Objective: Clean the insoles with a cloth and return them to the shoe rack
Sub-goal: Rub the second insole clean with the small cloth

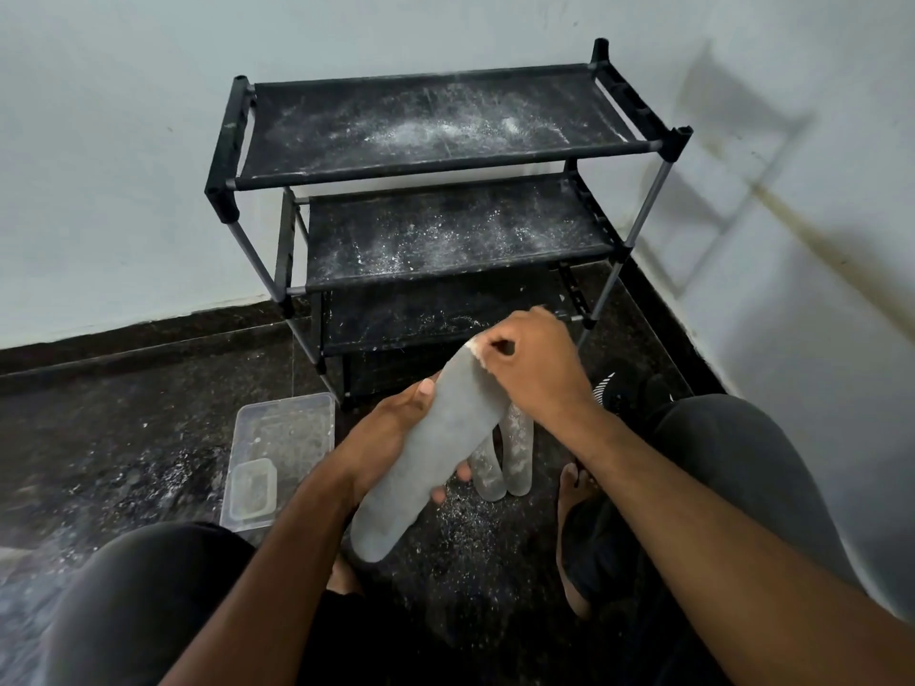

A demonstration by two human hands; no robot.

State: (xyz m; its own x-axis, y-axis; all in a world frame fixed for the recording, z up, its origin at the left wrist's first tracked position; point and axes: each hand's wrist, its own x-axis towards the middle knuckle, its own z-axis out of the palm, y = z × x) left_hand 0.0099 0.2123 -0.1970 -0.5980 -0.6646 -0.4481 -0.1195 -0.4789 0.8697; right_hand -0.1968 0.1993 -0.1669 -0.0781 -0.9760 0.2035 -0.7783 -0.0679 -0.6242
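A long grey insole (426, 458) is held tilted above the floor. My left hand (391, 433) grips its middle from the left, thumb on top and fingertips showing under its right edge. My right hand (530, 368) is curled at the insole's top end, pinching a small whitish cloth (476, 350) against it. Two more dusty insoles (505, 458) lie on the floor just behind the held one, partly hidden by it. The black shoe rack (445, 200) stands against the wall ahead, its fabric shelves speckled with white powder.
A clear plastic box (282, 438) with a smaller tub inside sits on the dark floor at left. White powder is scattered on the floor. A black shoe (619, 388) lies right of the rack. My knees and bare feet frame the bottom of the view.
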